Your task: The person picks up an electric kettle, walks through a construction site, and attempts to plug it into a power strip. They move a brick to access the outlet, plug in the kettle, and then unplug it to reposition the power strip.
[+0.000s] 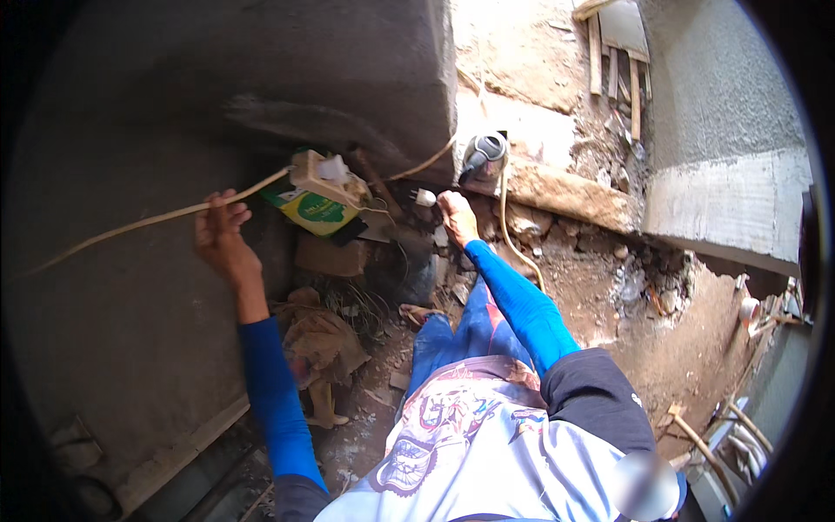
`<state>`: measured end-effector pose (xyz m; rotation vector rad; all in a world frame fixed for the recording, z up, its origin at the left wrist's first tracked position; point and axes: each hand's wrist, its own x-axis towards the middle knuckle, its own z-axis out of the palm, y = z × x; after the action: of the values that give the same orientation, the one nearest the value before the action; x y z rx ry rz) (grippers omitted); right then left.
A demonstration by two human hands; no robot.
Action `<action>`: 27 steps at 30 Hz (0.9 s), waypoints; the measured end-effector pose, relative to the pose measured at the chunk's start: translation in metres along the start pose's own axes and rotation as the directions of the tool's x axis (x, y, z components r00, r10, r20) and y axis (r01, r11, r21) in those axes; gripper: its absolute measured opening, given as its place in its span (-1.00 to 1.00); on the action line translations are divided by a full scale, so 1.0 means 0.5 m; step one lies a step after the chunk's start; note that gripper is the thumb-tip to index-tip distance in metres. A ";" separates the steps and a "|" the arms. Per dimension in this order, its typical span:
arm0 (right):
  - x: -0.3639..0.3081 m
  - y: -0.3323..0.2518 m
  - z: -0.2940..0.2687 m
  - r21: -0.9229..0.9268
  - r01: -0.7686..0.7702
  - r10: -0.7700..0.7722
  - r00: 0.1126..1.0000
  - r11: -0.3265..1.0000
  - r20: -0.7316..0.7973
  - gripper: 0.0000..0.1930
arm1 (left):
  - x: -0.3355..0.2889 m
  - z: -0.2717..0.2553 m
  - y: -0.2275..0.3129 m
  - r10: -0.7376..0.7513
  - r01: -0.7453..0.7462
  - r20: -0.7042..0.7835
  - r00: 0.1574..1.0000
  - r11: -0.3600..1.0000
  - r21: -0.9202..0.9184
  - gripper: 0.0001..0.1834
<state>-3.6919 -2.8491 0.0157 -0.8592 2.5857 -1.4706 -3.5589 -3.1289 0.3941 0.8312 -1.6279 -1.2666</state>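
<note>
My left hand (228, 244) has its fingertips closed around a pale cable (156, 216) that runs across the dark wall. That cable leads to a cream-coloured socket box (315, 174) with a white piece on its face, just right of my left hand. Beneath the box is a green and yellow package (315, 211). In my right hand (458, 217) is a white plug (424, 197), its prongs toward the socket box and apart from it. A pale cord (508, 222) hangs close beside my right hand, near a grey and black device (484, 157) whose kind I cannot make out.
A dark concrete wall (348, 70) rises ahead. The device rests by a sunlit ledge (557, 191). Broken stones (531, 222) and rubble cover the ground. A brown cloth (322, 339) lies below my left forearm. Wooden sticks (613, 78) lean at the back right.
</note>
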 end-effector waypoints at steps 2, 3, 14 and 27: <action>0.009 -0.013 -0.008 -0.008 -0.011 0.011 1.000 1.000 0.004 -0.94 | 0.011 -0.011 -0.013 -0.014 0.014 0.006 1.000 1.000 0.004 -0.70; 0.013 -0.018 -0.009 -0.002 -0.016 0.016 1.000 1.000 -0.006 -0.94 | 0.013 -0.016 -0.018 -0.034 0.034 0.003 0.999 0.999 0.021 -0.70; 0.022 0.058 0.023 0.009 -0.092 0.090 0.992 0.996 0.089 -0.89 | 0.048 -0.097 -0.098 -0.065 0.065 -0.015 0.998 0.997 0.047 -0.71; -0.023 0.201 0.089 -0.131 0.017 0.071 0.769 0.991 0.636 -0.81 | 0.045 -0.316 -0.299 -0.057 0.115 0.168 0.984 0.927 -0.357 -0.27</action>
<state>-3.7134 -2.8385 -0.0922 -1.0944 2.1578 -0.7904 -3.4235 -3.2456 0.2684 0.5879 -1.4188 -1.6708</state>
